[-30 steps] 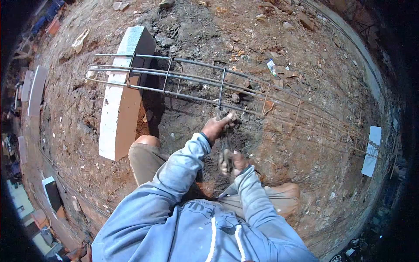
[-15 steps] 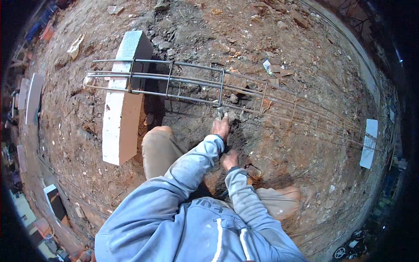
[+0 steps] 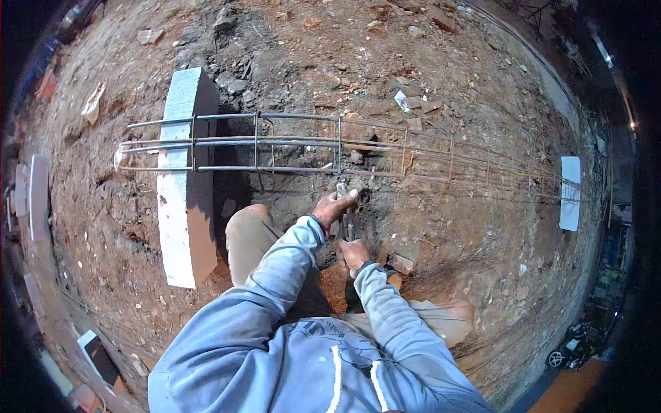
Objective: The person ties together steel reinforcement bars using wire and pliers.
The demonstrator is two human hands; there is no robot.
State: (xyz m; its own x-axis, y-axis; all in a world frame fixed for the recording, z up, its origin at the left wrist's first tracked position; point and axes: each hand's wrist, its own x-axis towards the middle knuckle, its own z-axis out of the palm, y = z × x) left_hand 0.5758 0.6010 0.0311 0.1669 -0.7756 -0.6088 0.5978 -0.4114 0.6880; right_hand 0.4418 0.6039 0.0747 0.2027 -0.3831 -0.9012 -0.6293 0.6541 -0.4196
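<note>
A long rebar cage (image 3: 296,142) of steel rods with square ties lies across a white block (image 3: 180,193) at the left and reaches a second white block (image 3: 570,193) at the right. Just below the cage, my left hand (image 3: 335,207) is closed round the upper part of a metal hand tool (image 3: 342,189), its thumb pointing right. The tool's head is close to the lower rod at a tie. My right hand (image 3: 354,254) grips the tool's handle end lower down, nearer my body. Both knees are bent on either side of the hands.
Rough soil with stones surrounds the cage. More white blocks (image 3: 39,196) stand at the far left, and a dark-sided block (image 3: 98,356) lies at the lower left. A white scrap (image 3: 401,100) and broken brick pieces (image 3: 423,105) lie beyond the cage.
The view has shifted, so the cage and blocks appear further left. My left hand has moved a little down and left from the lower rod, its thumb now raised; my right hand still holds the handle.
</note>
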